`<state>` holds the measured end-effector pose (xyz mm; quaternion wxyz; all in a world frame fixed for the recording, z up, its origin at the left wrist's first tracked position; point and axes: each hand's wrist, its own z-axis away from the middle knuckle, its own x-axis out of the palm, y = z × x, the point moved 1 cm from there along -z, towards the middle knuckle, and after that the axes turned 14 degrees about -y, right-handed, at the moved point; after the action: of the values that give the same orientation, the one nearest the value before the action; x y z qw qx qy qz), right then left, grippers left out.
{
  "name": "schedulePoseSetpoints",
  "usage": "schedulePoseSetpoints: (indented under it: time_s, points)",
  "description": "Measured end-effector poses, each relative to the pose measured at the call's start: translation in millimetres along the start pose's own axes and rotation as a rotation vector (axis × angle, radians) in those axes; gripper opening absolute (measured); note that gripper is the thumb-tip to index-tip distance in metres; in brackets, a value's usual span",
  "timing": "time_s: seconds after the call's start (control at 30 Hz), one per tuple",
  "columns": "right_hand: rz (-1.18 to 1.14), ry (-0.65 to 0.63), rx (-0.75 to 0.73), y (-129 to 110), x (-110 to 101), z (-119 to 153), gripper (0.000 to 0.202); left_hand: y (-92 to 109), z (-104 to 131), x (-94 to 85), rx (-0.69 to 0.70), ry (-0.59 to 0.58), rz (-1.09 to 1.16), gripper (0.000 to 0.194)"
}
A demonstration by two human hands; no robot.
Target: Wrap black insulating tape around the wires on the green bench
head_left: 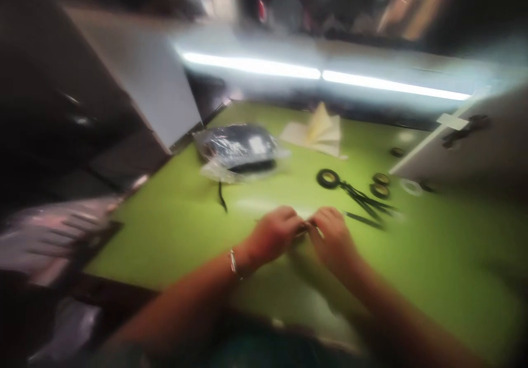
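Observation:
Over the green table [173, 241], my left hand [278, 233] and my right hand [332, 236] meet near the middle of the view, their fingertips close together. Both hands have closed, pinching fingers, and between them is something small and dark that blur makes impossible to name. A bracelet [234, 262] circles my left wrist. Just beyond my right hand lie a black tape roll [328, 179] and several thin black strips [363, 200]. Behind my left hand rests a dark item in a clear plastic bag [241, 145].
An open yellowish paper booklet [324, 131] lies at the back. Two more black rolls [380, 186] and a white ring [411, 187] are on the right. Panels stand at both sides, and a bright tube light [251, 65] spans the back. Bagged items [58, 236] are at the left.

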<state>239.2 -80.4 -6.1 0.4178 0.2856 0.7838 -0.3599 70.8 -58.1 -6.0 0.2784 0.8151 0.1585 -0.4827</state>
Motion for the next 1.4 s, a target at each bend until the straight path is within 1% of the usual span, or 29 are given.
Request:
schedulePoseSetpoints:
  time_s: [0.07,0.17,0.3,0.4,0.47,0.57,0.7,0.77,0.87,0.93,0.97,1.0,1.03,1.07,1.1,1.13,1.17,1.2,1.27,1.33,1.4]
  points:
    - [0.079,0.018,-0.047,1.6,2.3,0.3,0.019,0.4,-2.3,1.1,-0.058,-0.017,0.137,0.028]
    - [0.182,0.043,-0.108,-0.9,0.8,0.5,0.02,1.1,-3.2,1.0,-0.129,-0.023,0.321,0.022]
    - [0.261,0.055,-0.164,-3.8,-3.1,-0.2,0.016,-1.7,-2.9,2.8,-0.265,-0.077,0.594,0.016]
    - [0.256,0.053,-0.218,-3.1,-4.2,0.2,0.013,-6.3,-2.0,5.7,-0.372,-0.114,0.859,0.018]
    - [0.26,0.051,-0.238,-2.0,-4.5,1.8,0.013,-8.9,-1.5,6.6,-0.403,-0.157,1.013,0.023]
    - [0.281,0.033,-0.244,-0.3,-4.8,3.9,0.013,-12.2,-1.0,5.6,-0.412,-0.195,1.108,0.033]
    - [0.231,0.014,-0.245,1.7,-7.0,1.4,0.015,-14.7,0.3,7.0,-0.43,-0.209,1.154,0.038]
    - [0.163,-0.013,-0.257,2.6,-8.8,-1.3,0.015,-13.1,-0.2,8.4,-0.417,-0.215,1.103,0.036]
    - [0.089,-0.03,-0.271,2.8,-10.9,-3.4,0.014,-8.0,-3.8,3.4,-0.343,-0.188,0.876,0.028]
    - [0.076,0.02,-0.256,1.5,-12.0,-3.1,0.012,-7.9,-5.8,-8.3,-0.249,-0.17,0.739,0.024]
    - [0.077,0.053,-0.246,0.4,-12.4,-2.6,0.011,-11.0,-5.5,-16.5,-0.219,-0.158,0.677,0.023]
    - [0.079,0.08,-0.238,-0.8,-12.7,-2.2,0.011,-17.0,-3.5,-26.0,-0.226,-0.135,0.604,0.023]
    - [0.08,0.097,-0.235,-2.2,-13.0,-1.8,0.011,-26.1,0.3,-35.9,-0.291,-0.104,0.507,0.025]
    - [0.08,0.109,-0.237,-3.7,-13.1,-1.4,0.011,-37.9,6.0,-45.4,-0.431,-0.084,0.375,0.029]
    - [0.076,0.116,-0.24,-5.1,-13.1,-1.1,0.012,-51.7,13.6,-53.8,-0.644,-0.095,0.222,0.033]
    - [0.069,0.116,-0.243,-6.3,-12.9,-0.9,0.012,-66.1,22.2,-60.4,-0.852,-0.141,0.09,0.035]
    - [0.062,0.116,-0.247,-7.4,-12.4,-0.6,0.013,-79.4,30.3,-65.0,-0.947,-0.155,0.045,0.035]
    - [0.057,0.117,-0.252,-8.3,-11.7,-0.3,0.013,-91.6,37.5,-67.2,-1.004,-0.168,0.021,0.035]
    - [0.059,0.119,-0.269,-9.9,-9.6,0.5,0.012,-111.3,47.8,-65.8,-1.091,-0.203,-0.007,0.037]
    - [0.071,0.117,-0.291,-11.1,-7.6,1.1,0.012,-124.5,52.5,-60.0,-1.146,-0.243,-0.02,0.036]
    - [0.092,0.113,-0.312,-11.8,-6.8,1.5,0.013,-133.5,55.2,-55.1,-1.174,-0.289,-0.022,0.029]
